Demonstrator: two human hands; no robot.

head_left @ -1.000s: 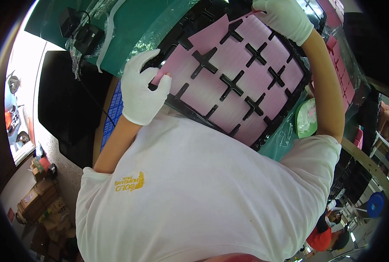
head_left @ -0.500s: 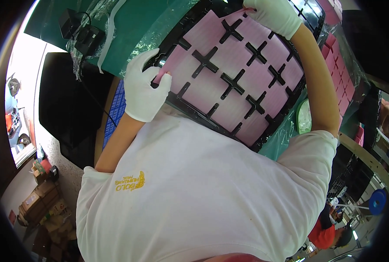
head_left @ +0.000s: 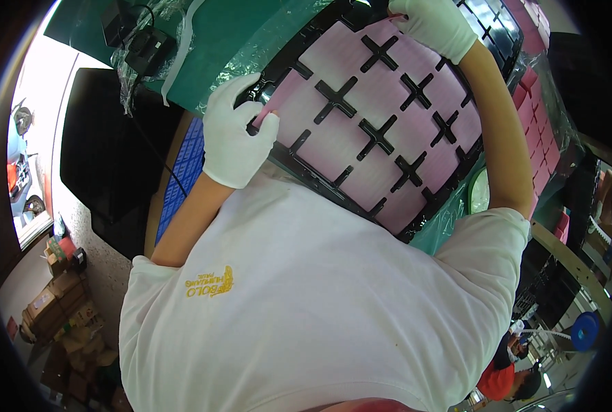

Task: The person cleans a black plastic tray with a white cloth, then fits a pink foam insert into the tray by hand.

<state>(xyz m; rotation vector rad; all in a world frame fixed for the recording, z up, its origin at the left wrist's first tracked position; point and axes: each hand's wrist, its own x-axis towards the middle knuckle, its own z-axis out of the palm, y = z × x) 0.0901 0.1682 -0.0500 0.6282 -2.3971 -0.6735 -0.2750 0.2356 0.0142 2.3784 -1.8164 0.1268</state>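
A pink sheet with cross-shaped openings lies over a black tray, whose raised black crosses show through the openings. My left hand, in a white glove, pinches the sheet's left corner between thumb and fingers at the tray's left rim. At the far edge, my right hand, gloved too, is closed on the sheet's far corner, where a narrow pink bit sticks out by the fingertips. Both held corners are lifted a little off the tray; the rest of the sheet looks flat.
Clear plastic film and a black power adapter lie on the green table at the far left. Several pink blocks stand at the right beside a green-rimmed round container. Another person in red is at the lower right.
The whole view has shifted slightly, so table and tray sit a little more to the right and lower. Both hands keep their hold on the pink sheet.
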